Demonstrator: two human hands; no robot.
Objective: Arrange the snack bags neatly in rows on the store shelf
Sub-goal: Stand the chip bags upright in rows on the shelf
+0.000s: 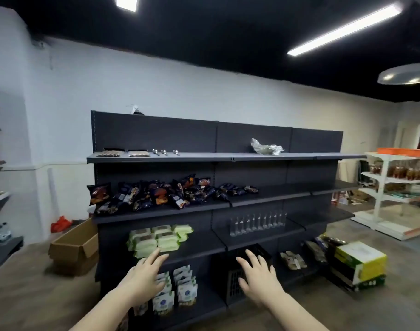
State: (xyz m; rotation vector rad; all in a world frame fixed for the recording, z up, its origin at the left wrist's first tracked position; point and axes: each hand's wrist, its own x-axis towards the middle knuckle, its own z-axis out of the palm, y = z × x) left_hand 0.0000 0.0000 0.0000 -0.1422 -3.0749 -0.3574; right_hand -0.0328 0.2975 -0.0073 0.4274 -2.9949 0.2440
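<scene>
Your snack bags (161, 194) lie in a messy heap on the left side of the store shelf (287, 191), second board down. There are no rows yet, so all the work is left. Your left hand (147, 271) and right hand (259, 275) are held out low, fingers (154, 255) spread, holding nothing. The writing on the bags is too small to read.

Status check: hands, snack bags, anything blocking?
Left hand and right hand open, empty. Snack bags heaped on the shelf, no rows yet. Nothing blocking them; hands low, near green packs.
</scene>
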